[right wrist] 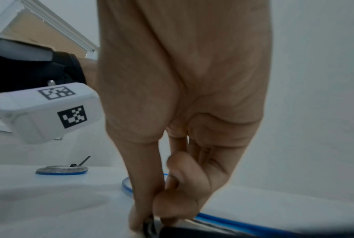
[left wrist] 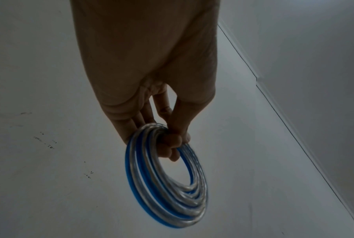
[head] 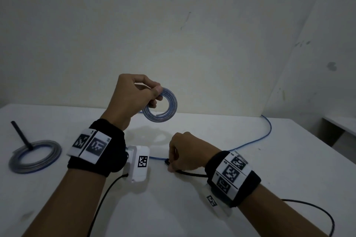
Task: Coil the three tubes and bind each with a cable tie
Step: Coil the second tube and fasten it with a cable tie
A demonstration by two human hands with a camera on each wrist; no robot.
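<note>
At frame centre, the left hand point(head: 133, 96) grips a glossy clear-and-blue tube coil point(head: 160, 106) in curled fingers point(left wrist: 170, 145). Lower down, the right hand point(head: 185, 152) pinches a thin black cable tie point(head: 189, 173) on the white bench point(head: 269, 169).

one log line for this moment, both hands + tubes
left hand: holds coil in air | right hand: pinches cable tie at table | tied coil: far left | loose tube: uncoiled

Bare forearms, black wristbands point(head: 96, 148) wrapped with white strips printed with square black markers, white boxy camera units point(head: 138, 162) marked likewise at the inner wrists, thin black cables point(head: 100, 204) trailed toward the lower frame edge.
</note>
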